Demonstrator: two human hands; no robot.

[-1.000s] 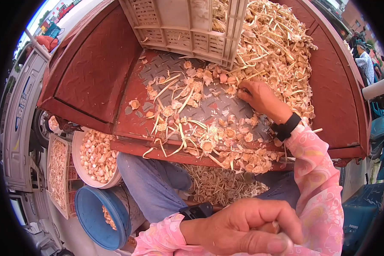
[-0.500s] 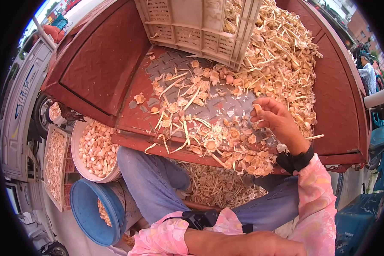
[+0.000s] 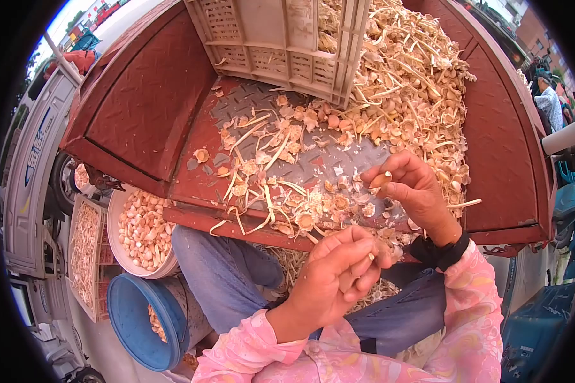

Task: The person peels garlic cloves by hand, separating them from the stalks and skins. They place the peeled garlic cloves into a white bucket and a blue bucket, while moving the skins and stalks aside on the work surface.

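My right hand is raised above the right part of the metal truck bed, pinching a garlic clove between thumb and fingers. My left hand is in front of the bed's near edge, just below and left of the right hand. Its fingers are curled, with the pale tip of what looks like a garlic clove showing between them; the rest is hidden. Below both hands lie broken garlic skins and dry stalks. A big heap of garlic peelings and stalks fills the bed's right side.
A pale plastic crate stands tilted at the back of the bed. To the left are a white bucket full of cloves, a blue bucket with some cloves inside, and a crate of garlic. A person is far right.
My left hand has come into view from the lower right, near the right hand. The right hand has shifted slightly left and still holds a clove. The view has shifted a little.
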